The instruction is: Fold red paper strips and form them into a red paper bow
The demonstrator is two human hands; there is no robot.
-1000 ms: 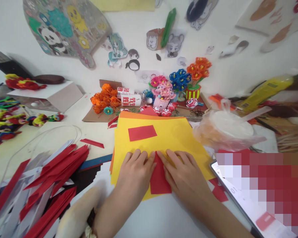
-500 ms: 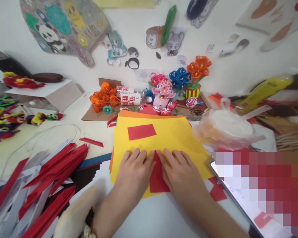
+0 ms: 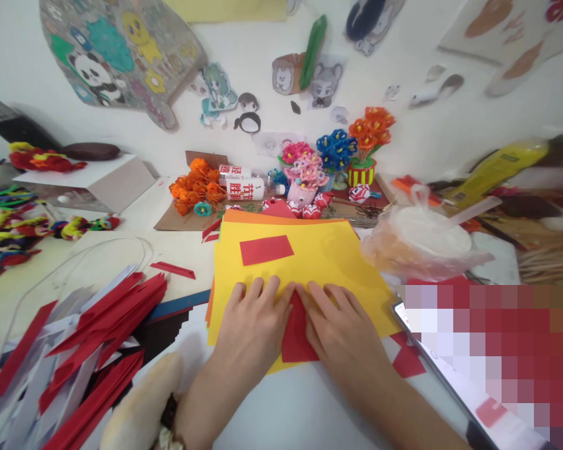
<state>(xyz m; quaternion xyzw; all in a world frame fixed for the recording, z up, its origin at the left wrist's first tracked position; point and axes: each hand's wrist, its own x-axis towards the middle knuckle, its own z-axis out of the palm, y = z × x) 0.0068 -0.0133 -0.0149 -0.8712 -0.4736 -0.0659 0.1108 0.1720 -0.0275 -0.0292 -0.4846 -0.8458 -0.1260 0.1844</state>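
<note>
Paper (image 3: 299, 337), red and seemingly oblong, lies just below the middle of the head view, upon yellow sheets (image 3: 321, 247); we take these to serve as a flat bed beneath it. Our left hand (image 3: 253, 325) comes in from the lower left and our right hand (image 3: 341, 325) from the lower right, each with its fingers loosely curled; their index fingertips nearly meet at the far end of the red paper, and we suppose this two-sided hold keeps that end steady and aligned; whether finger and thumb pinch it or merely press it down, we can't make out, since the hands cover both its long sides. Its long axis runs up and down the frame; the narrow-looking end points to the top, the broad straight edge to the bottom. Above the hands, a second red slip (image 3: 266, 250) rests flat and untouched, its long axis running left to right with the right end slightly higher; folded strips (image 3: 117, 306), red and white, lie heaped at lower left, well apart from the hands.
</note>
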